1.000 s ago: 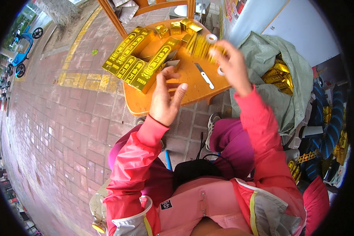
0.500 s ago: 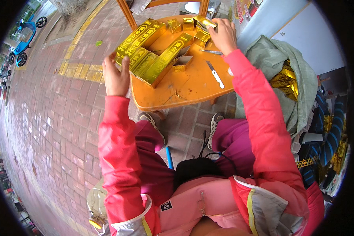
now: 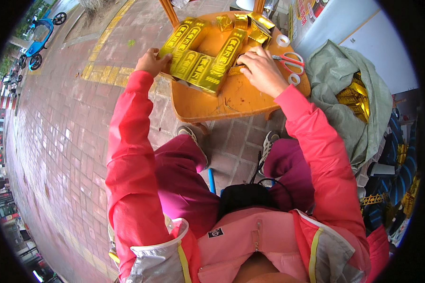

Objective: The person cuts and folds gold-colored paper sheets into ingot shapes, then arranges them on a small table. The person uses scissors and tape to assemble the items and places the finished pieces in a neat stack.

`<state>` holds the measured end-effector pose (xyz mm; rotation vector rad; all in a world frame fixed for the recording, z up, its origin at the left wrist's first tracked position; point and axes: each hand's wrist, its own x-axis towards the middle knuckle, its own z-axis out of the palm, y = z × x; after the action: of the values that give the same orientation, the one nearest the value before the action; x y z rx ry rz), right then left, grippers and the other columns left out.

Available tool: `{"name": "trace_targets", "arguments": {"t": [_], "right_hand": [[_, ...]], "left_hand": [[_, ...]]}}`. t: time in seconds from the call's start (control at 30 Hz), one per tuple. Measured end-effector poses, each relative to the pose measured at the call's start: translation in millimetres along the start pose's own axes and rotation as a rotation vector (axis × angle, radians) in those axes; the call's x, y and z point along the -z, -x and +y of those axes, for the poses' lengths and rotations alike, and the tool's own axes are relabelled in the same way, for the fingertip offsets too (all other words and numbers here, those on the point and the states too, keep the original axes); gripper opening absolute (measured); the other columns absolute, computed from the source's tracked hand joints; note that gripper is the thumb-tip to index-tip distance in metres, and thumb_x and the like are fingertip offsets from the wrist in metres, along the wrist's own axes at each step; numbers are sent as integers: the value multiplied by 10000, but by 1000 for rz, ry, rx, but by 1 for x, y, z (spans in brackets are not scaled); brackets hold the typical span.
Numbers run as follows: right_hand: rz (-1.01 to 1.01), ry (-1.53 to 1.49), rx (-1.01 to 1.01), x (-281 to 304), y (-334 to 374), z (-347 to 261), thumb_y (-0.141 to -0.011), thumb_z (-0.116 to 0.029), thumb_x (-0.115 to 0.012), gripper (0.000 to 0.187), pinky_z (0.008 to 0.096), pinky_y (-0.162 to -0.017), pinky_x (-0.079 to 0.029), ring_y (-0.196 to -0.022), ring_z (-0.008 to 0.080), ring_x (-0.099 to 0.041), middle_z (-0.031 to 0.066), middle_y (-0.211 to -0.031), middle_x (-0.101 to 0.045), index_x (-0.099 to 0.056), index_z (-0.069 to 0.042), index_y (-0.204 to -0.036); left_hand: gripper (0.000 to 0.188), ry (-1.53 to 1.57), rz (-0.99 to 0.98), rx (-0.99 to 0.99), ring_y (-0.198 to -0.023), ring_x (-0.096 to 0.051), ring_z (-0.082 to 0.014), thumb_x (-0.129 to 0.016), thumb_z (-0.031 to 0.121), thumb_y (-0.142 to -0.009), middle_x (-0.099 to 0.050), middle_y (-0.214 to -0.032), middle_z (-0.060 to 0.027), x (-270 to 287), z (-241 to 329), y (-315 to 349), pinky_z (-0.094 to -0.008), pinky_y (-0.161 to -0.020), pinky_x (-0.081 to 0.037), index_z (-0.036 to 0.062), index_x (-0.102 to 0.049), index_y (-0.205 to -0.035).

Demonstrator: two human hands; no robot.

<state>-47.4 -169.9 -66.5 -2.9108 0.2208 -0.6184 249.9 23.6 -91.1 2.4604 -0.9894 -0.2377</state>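
Note:
Shiny gold cartons (image 3: pixel 192 66) with embossed patterns lie joined in an angular shape on the orange wooden chair seat (image 3: pixel 198 104). My left hand (image 3: pixel 152 62) grips their left edge, its thumb over the gold side. On the other side, my right hand (image 3: pixel 262 71) is closed beside the long gold carton (image 3: pixel 228 56), its fingertips at a small open box (image 3: pixel 235 70) that is mostly hidden. What those fingers hold, if anything, is covered by the hand. Just right of it lie red-handled scissors (image 3: pixel 292 61).
Small gold boxes (image 3: pixel 259 32) stand at the seat's back edge. Two tape rolls (image 3: pixel 283 40) lie near the scissors. A grey-green sack (image 3: pixel 329 70) with gold packaging (image 3: pixel 354 99) stands at right. A blue scooter (image 3: pixel 38 37) is parked on the brick pavement (image 3: pixel 85 118).
My right hand has left the small gold boxes at the back and come nearer, beside the long carton. The white-handled knife is now out of sight; scissors and tape show. My left hand has closed on the carton's edge.

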Motion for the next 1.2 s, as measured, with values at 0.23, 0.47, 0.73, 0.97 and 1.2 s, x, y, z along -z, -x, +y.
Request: {"name": "trace_targets", "arguments": {"t": [0.23,0.47,0.73,0.97,1.2], "right_hand": [[-5,96,7,14,40,-31,-766,-74,-606,124,400,-833,-392,-925,245,-521,47,-866,-608,-635,-79,-886],[-160,-173,170,53,106,-99,-794,-109,-596,41,376,-778,-394,-869,236,-518,40,-798,-568,-627,-87,-809],[26,-417,-206,101,91,-40,-880,-95,-583,148,361,-786,-436,-851,261,-550,116,-887,-602,-589,-7,-999],[8,-1060,-245,88,43,-39,-938,-126,-570,188,234,-791,-459,-916,72,-553,9,-978,-605,-584,0,-1077],[-36,-1211,-194,70,17,-59,-961,-132,-523,187,226,-796,-450,-871,65,-544,1,-916,-607,-596,9,-1061]], "left_hand": [[657,-35,-143,0,-870,-668,-269,-673,538,-811,-685,-914,-179,5,1,59,-355,-778,-502,-14,-586,-1156],[695,-20,-107,23,-903,-655,-360,-657,566,-794,-676,-962,-185,3,18,89,-424,-794,-499,-13,-552,-1166],[698,-178,-163,58,-926,-649,-331,-676,505,-812,-625,-1057,-229,8,81,165,-400,-810,-503,-10,-495,-1247],[645,952,-317,-162,-1146,-530,-223,-480,472,-966,-506,-1262,-158,7,141,173,-376,-961,-448,11,-365,-1402],[829,1940,-900,-4,-1301,-412,-379,-446,664,-875,-369,-1442,-190,-14,177,170,-571,-1059,-345,116,-244,-1465]]}}
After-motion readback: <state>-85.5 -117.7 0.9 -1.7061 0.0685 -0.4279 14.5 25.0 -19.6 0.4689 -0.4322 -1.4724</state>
